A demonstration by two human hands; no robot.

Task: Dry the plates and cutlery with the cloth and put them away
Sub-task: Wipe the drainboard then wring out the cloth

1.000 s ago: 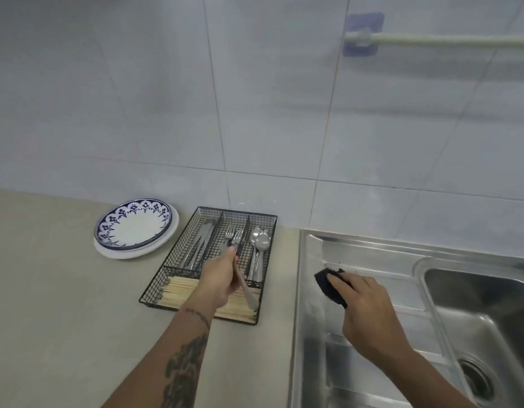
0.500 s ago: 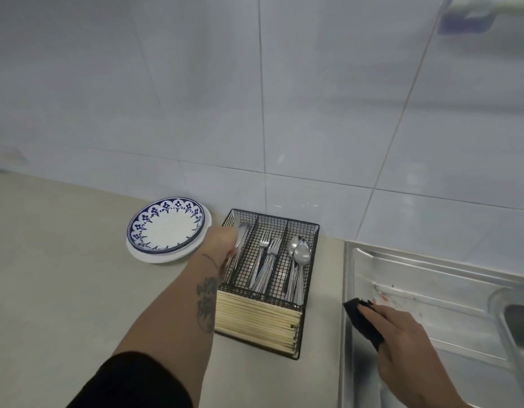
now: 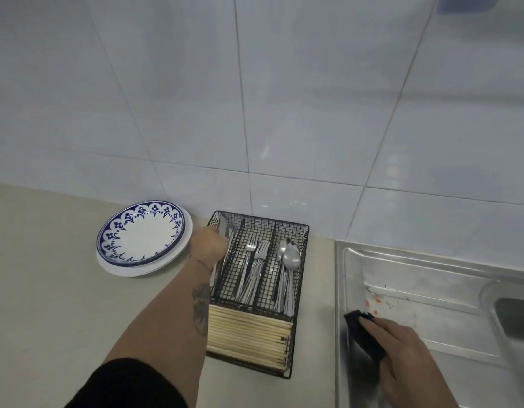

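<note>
Left hand [image 3: 209, 244] at black wire cutlery basket's [image 3: 296, 293] left compartment, grip unclear; right hand [image 3: 408, 353] clutching dark cloth [image 3: 362, 334] on steel drainboard [image 3: 431, 290].

You face a wall of pale tiles [image 3: 284, 98] behind a beige worktop [image 3: 49, 290]. To your right lies a steel sink [image 3: 431, 266], its drainboard flecked with orange specks [image 3: 372, 301]. A blurred blue hook [image 3: 464, 2] sits on the wall at upper right.
</note>
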